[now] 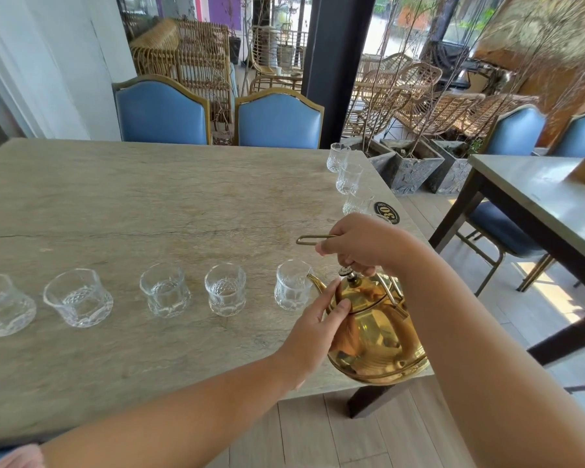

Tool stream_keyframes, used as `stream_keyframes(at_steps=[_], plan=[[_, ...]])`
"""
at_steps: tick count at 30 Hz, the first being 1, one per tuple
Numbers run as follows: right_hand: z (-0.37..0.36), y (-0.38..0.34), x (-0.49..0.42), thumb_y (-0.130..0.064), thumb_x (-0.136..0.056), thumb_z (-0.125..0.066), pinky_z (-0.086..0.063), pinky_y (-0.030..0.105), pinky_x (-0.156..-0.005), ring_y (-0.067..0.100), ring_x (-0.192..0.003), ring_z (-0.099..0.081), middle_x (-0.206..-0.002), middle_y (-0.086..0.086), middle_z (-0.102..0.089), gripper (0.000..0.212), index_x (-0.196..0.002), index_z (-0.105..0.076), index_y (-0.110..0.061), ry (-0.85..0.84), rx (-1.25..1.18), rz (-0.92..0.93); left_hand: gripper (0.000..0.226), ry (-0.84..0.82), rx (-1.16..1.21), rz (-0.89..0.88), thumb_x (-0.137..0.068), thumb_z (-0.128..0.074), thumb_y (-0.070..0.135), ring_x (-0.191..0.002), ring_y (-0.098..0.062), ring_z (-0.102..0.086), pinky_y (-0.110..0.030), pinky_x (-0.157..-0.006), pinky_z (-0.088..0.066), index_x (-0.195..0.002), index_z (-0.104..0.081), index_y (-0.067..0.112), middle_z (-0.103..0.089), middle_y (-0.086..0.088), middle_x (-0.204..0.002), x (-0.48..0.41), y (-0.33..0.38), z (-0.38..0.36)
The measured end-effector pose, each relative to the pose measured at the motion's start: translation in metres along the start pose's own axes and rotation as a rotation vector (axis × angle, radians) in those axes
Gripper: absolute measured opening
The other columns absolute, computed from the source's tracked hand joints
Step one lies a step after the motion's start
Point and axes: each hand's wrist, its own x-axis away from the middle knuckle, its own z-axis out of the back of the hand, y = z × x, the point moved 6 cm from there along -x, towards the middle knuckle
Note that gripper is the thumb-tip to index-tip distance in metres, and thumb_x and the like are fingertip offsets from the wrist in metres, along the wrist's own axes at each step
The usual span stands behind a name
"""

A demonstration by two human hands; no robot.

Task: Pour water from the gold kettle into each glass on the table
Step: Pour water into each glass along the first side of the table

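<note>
The gold kettle (375, 336) stands at the table's near right corner, its spout pointing left toward the nearest glass (293, 285). My right hand (358, 244) grips the kettle's thin wire handle above the lid. My left hand (318, 327) rests against the kettle's left side with fingers nearly straight. Several clear cut glasses stand in a row along the near side: one glass (225, 288), another glass (165, 289), a wider glass (78, 297) and a glass at the left edge (4, 305). Three taller glasses (348, 179) line the right edge of the table.
The stone-look table (149, 204) has a round black coaster (386, 212) by its right edge. Two blue chairs (277, 119) stand at the far side. Stone planters (416, 167) and a second table (537, 194) lie to the right.
</note>
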Motion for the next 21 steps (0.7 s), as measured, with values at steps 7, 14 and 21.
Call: stream_keyframes(at_steps=[7, 14, 21], plan=[[0.000, -0.001, 0.001, -0.020, -0.090, -0.059, -0.031, 0.020, -0.035, 0.014, -0.038, -0.037, -0.056, 0.005, -0.048, 0.026, -0.073, -0.052, -0.002, 0.008, -0.005, -0.006, 0.046, -0.013, -0.004, -0.005, -0.098, -0.044, 0.037, -0.110, 0.000, -0.053, -0.013, -0.076, -0.047, -0.141, -0.031, 0.046, -0.048, 0.006, -0.140, -0.002, -0.001, 0.002], [0.000, 0.005, 0.008, -0.021, -0.090, -0.060, -0.031, 0.024, -0.040, 0.015, -0.038, -0.035, -0.053, 0.003, -0.047, 0.032, -0.064, -0.047, -0.006, 0.068, -0.066, 0.004, 0.047, -0.021, -0.046, -0.002, -0.097, -0.046, 0.037, -0.110, -0.004, -0.056, -0.007, -0.067, -0.049, -0.141, -0.032, 0.046, -0.047, 0.001, -0.139, -0.002, -0.003, 0.005], [-0.003, 0.023, 0.017, -0.022, -0.087, -0.063, -0.028, 0.024, -0.039, 0.014, -0.037, -0.033, -0.045, -0.004, -0.046, 0.027, -0.080, -0.059, 0.003, 0.147, -0.222, 0.030, 0.047, -0.010, -0.141, -0.044, -0.094, -0.052, 0.039, -0.112, -0.014, -0.060, -0.026, -0.091, -0.053, -0.135, -0.034, 0.054, -0.048, 0.000, -0.135, -0.003, -0.005, 0.009]])
